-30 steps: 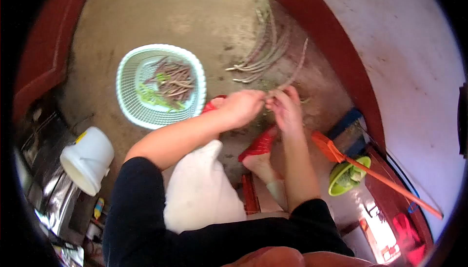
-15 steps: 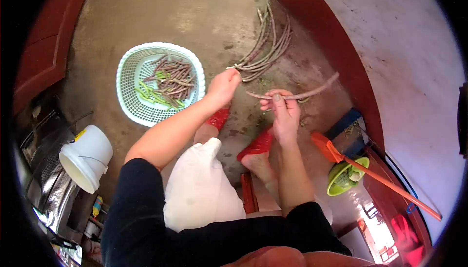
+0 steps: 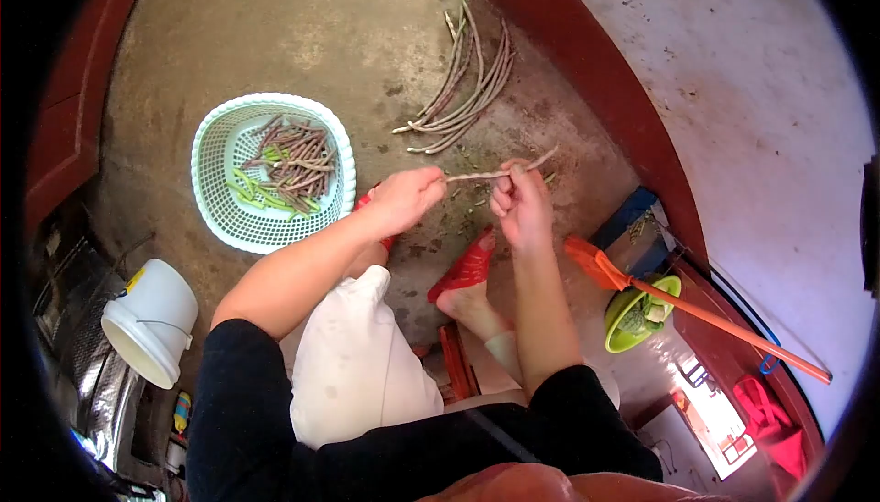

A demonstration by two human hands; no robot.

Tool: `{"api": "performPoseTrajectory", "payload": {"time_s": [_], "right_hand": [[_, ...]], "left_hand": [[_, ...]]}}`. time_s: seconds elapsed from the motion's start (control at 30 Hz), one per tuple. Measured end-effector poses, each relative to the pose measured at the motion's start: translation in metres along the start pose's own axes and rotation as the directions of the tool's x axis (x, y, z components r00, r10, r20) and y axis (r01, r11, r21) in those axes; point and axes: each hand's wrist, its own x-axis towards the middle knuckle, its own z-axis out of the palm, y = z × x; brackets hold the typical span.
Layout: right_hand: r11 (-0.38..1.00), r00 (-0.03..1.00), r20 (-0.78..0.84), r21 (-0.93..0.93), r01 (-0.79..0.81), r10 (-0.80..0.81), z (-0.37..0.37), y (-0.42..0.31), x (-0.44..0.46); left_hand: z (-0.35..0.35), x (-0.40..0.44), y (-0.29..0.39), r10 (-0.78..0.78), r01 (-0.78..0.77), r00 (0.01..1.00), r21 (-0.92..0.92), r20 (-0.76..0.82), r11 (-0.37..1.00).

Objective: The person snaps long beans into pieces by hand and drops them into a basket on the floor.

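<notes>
- One left hand (image 3: 410, 198) and one right hand (image 3: 524, 209), two in all
- Held long bean (image 3: 477, 176): one
- Floor beans (image 3: 490, 91): perhaps seven or so, though they overlap too closely for a firm count
- Short bean pieces (image 3: 307, 167): dozens
- Pale green basket (image 3: 213, 195): one
- Red shoes (image 3: 467, 268): two
- White bucket (image 3: 163, 305): one
- Yellow-green bowl (image 3: 616, 335): one
- Orange-handled tool (image 3: 733, 332): one
</notes>
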Motion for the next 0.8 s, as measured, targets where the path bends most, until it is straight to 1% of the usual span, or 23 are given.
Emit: {"api": "performPoseTrajectory", "payload": {"time_s": [0.03,0.07,0.1,0.13,0.17,0.2,0.23,0.27,0.3,0.33,0.37,0.4,0.43,0.47,0.5,0.57,0.6,0.63,0.67,0.7,0.77,0.8], "right_hand": [[1.000,1.000,0.002,0.002,-0.002,0.002,0.005,0.003,-0.006],[0.983,0.993,-0.042,-0.152,0.107,-0.115,0.010,0.008,-0.013],[0.929,0.970,-0.066,-0.308,0.204,-0.234,0.014,0.009,-0.020],[0.908,0.952,-0.063,-0.323,0.266,-0.301,0.018,0.006,-0.025],[0.908,0.952,-0.063,-0.324,0.264,-0.299,0.020,0.002,-0.026],[0.928,0.975,-0.064,-0.325,0.180,-0.211,0.019,-0.002,-0.028],[0.942,0.990,-0.069,-0.323,0.095,-0.123,0.018,-0.004,-0.031],[0.961,0.997,-0.057,-0.276,0.035,-0.052,0.015,-0.001,-0.029],[0.961,0.997,-0.052,-0.273,0.045,-0.061,0.013,0.001,-0.025],[0.972,0.998,-0.056,-0.237,-0.001,-0.013,0.010,0.003,-0.022],[0.978,0.997,-0.066,-0.202,-0.054,0.041,0.006,0.007,-0.021],[0.978,0.998,-0.023,-0.199,-0.058,0.054,0.002,0.009,-0.019],[0.978,0.998,-0.032,-0.201,-0.057,0.052,-0.001,0.009,-0.018],[0.994,0.998,0.015,-0.096,-0.060,0.061,-0.003,0.008,-0.017],[0.998,0.996,0.066,0.012,-0.067,0.066,-0.004,0.007,-0.016],[0.999,0.999,0.033,0.031,-0.041,0.040,-0.004,0.004,-0.012],[0.999,1.000,0.018,-0.043,0.006,-0.005,-0.006,0.002,-0.009],[0.992,0.999,0.007,-0.118,0.051,-0.050,-0.007,0.002,-0.007],[0.972,0.995,-0.024,-0.214,0.092,-0.099,-0.008,0.005,-0.007],[0.973,0.995,-0.023,-0.213,0.091,-0.098,-0.006,0.005,-0.008],[0.852,0.973,-0.010,-0.484,0.198,-0.232,0.002,0.007,-0.013],[0.799,0.960,-0.035,-0.563,0.210,-0.277,0.008,0.011,-0.018]], "left_hand": [[0.002,0.007,-0.010,-0.002,0.002,1.000,0.002,-0.002,1.000],[0.007,0.014,-0.022,-0.031,0.040,0.995,0.097,-0.091,0.994],[0.007,0.020,-0.025,-0.052,0.086,0.982,0.184,-0.182,0.979],[0.006,0.026,-0.028,-0.141,0.178,0.970,0.182,-0.200,0.967],[0.006,0.029,-0.031,-0.142,0.179,0.970,0.180,-0.199,0.967],[0.002,0.028,-0.021,-0.145,0.141,0.988,-0.076,-0.051,0.987],[0.001,0.027,-0.011,-0.107,0.134,0.989,-0.327,0.098,0.935],[0.004,0.026,0.000,0.058,-0.042,0.998,-0.383,0.030,0.923],[0.006,0.024,0.013,0.108,-0.063,0.991,-0.447,0.076,0.892],[0.001,0.020,0.030,0.081,0.024,0.974,-0.453,0.212,0.891],[-0.001,0.015,0.040,0.053,0.119,0.936,-0.453,0.349,0.884],[0.002,0.014,0.037,0.051,0.126,0.933,-0.457,0.355,0.880],[0.005,0.015,0.034,0.047,0.072,0.934,-0.315,0.354,0.946],[0.007,0.017,0.030,0.046,0.012,0.935,-0.161,0.352,0.987],[0.010,0.018,0.026,0.050,0.009,0.932,-0.159,0.360,0.987],[0.016,0.016,0.014,0.059,0.003,0.943,-0.187,0.327,0.982],[0.016,0.015,0.011,0.056,0.006,0.943,-0.185,0.327,0.983],[0.017,0.013,0.009,-0.002,0.126,0.936,-0.331,0.351,0.935],[0.018,0.012,0.006,-0.052,0.241,0.922,-0.463,0.384,0.853],[0.018,0.012,0.004,-0.054,0.242,0.922,-0.462,0.383,0.853],[0.018,0.013,-0.001,-0.135,0.286,0.947,-0.580,0.290,0.763],[0.018,0.017,-0.008,-0.172,0.330,0.941,-0.673,0.293,0.662]]}}
